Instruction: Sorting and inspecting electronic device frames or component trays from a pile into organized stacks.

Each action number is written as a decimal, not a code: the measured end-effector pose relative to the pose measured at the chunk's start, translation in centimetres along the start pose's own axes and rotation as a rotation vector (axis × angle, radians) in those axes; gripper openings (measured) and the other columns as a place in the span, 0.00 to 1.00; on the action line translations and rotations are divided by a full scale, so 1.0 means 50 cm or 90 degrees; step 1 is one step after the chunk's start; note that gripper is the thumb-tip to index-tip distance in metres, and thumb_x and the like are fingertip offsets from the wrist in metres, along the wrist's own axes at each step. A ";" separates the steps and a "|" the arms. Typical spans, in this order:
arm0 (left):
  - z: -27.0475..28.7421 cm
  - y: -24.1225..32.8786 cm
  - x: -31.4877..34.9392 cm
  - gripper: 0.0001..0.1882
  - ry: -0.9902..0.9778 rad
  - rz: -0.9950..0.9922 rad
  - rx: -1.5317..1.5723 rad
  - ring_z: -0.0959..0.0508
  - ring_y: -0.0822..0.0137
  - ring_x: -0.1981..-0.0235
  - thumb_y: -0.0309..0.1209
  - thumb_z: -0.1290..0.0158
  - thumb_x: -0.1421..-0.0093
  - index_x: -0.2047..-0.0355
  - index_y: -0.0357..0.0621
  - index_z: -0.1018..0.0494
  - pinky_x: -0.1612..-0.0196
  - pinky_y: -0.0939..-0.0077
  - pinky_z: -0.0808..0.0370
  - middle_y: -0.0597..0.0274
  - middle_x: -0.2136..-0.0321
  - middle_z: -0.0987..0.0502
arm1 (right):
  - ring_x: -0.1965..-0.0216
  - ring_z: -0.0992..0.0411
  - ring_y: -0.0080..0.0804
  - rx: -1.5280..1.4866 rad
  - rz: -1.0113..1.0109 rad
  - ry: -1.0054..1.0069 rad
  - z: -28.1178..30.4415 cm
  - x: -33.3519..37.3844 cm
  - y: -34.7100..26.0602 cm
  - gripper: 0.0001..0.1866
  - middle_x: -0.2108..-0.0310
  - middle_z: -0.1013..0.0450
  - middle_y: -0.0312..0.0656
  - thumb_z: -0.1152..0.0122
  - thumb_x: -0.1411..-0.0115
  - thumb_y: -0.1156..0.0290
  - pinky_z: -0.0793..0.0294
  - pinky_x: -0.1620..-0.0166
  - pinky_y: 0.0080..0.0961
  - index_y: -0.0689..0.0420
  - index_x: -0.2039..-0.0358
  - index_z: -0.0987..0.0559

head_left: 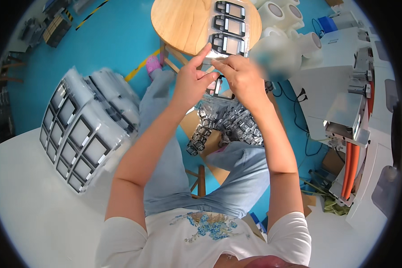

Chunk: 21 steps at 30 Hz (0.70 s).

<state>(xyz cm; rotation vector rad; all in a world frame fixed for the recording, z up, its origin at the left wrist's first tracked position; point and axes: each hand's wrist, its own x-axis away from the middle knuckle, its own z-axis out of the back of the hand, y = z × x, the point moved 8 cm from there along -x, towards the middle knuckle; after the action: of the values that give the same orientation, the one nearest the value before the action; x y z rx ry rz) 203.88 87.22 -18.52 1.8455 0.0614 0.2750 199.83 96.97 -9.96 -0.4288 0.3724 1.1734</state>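
A clear film strip with black-rimmed rectangular frames point(228, 25) lies over the stool's right side and hangs down past its near edge. My right hand point(242, 79) bends over the near end of the strip, its fingers pinched together at the film. To its left is my left hand point(193, 82), index finger and thumb stretched apart. That index fingertip reaches the strip's left edge, and the thumb points at the hanging part. A black frame point(225, 87) shows below and between my hands. Whatever sits right under my right fingertips is too small to tell.
A round wooden stool point(178, 22) stands ahead. Below my hands is a heap of black frame waste point(241, 123). Stacked sheets of frames point(76, 138) rest on a white table point(18, 178) at left. White film rolls point(272, 13) and a white machine point(330, 67) stand at right.
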 end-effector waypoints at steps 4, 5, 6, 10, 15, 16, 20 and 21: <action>0.011 -0.023 0.004 0.40 -0.010 -0.001 0.040 0.24 0.80 0.75 0.19 0.46 0.39 0.29 0.48 0.50 0.69 0.83 0.26 0.64 0.75 0.20 | 0.67 0.26 0.46 0.168 -0.223 -0.169 0.071 0.068 0.037 0.10 0.71 0.26 0.47 0.45 0.49 0.79 0.28 0.65 0.38 0.61 0.65 0.22; -0.003 -0.019 0.009 0.40 -0.011 -0.004 0.051 0.24 0.80 0.75 0.19 0.46 0.39 0.29 0.48 0.50 0.69 0.83 0.26 0.64 0.75 0.20 | 0.70 0.27 0.42 0.156 -0.257 -0.097 0.111 0.100 0.053 0.10 0.71 0.26 0.46 0.44 0.47 0.78 0.28 0.66 0.35 0.62 0.63 0.23; -0.006 -0.013 0.017 0.40 -0.002 -0.025 0.050 0.24 0.80 0.75 0.19 0.47 0.38 0.29 0.49 0.51 0.69 0.83 0.26 0.63 0.74 0.20 | 0.73 0.28 0.38 0.137 -0.292 -0.023 0.128 0.135 0.061 0.11 0.71 0.26 0.45 0.42 0.46 0.77 0.29 0.67 0.32 0.63 0.60 0.24; -0.020 0.009 0.060 0.32 -0.028 -0.052 0.007 0.22 0.77 0.69 0.19 0.46 0.38 0.34 0.41 0.41 0.64 0.82 0.25 0.61 0.70 0.19 | 0.75 0.36 0.16 -0.424 -0.558 -0.073 0.043 0.214 0.030 0.18 0.70 0.27 0.33 0.26 0.48 0.72 0.37 0.73 0.16 0.59 0.58 0.21; -0.051 0.047 0.071 0.16 -0.281 -0.207 -0.170 0.20 0.74 0.64 0.32 0.34 0.45 0.59 0.37 0.19 0.55 0.75 0.25 0.62 0.64 0.17 | 0.76 0.34 0.11 -0.548 -0.513 0.161 0.169 0.171 0.004 0.06 0.75 0.26 0.31 0.30 0.46 0.79 0.39 0.75 0.11 0.60 0.74 0.21; -0.063 0.069 0.075 0.16 -0.281 -0.214 -0.167 0.20 0.74 0.64 0.32 0.34 0.45 0.59 0.37 0.19 0.55 0.75 0.25 0.62 0.64 0.17 | 0.76 0.35 0.10 -0.574 -0.444 0.222 0.238 0.147 0.003 0.06 0.75 0.26 0.31 0.31 0.45 0.77 0.38 0.74 0.11 0.58 0.74 0.22; -0.159 0.139 0.101 0.14 -0.328 -0.167 -0.245 0.18 0.74 0.65 0.33 0.36 0.43 0.62 0.36 0.20 0.59 0.77 0.24 0.62 0.68 0.17 | 0.87 0.45 0.09 -0.484 -0.435 0.547 0.507 0.060 0.039 0.09 0.84 0.33 0.29 0.39 0.38 0.67 0.54 0.85 0.09 0.60 0.69 0.24; -0.176 0.194 0.130 0.13 -0.339 -0.207 -0.183 0.18 0.75 0.66 0.33 0.36 0.42 0.62 0.35 0.21 0.61 0.78 0.24 0.61 0.69 0.17 | 0.86 0.44 0.10 -0.482 -0.390 0.582 0.547 0.024 0.061 0.10 0.81 0.30 0.30 0.40 0.37 0.68 0.54 0.85 0.10 0.64 0.65 0.21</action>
<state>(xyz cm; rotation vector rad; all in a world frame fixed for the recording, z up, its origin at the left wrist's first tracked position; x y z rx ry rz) 207.31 93.85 -5.94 1.5405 -0.0467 -0.4173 198.98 112.78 12.56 -1.6368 0.5134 0.4097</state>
